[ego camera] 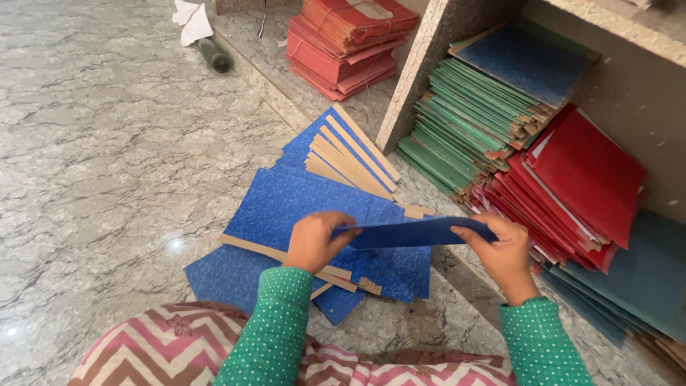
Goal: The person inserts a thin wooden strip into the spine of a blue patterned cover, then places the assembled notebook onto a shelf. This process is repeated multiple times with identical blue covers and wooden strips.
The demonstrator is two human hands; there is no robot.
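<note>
I see matt blue card folders (300, 207) with bare brown cardboard edges lying on a polished, glossy marble floor (107, 143); my sleeves (275, 329) are dotted cloth.

Bright even daylight, soft shadows, floor (93, 179) glare, sharp focus

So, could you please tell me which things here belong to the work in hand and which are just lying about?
In hand:
- blue folder piece, held flat between the left hand and right hand
- blue folder covers spread on the floor beneath

Lying about:
- green folder stack on the shelf
- red folder stack beside it
- red bundle farther back
- dark bottle
- crumpled paper
</note>
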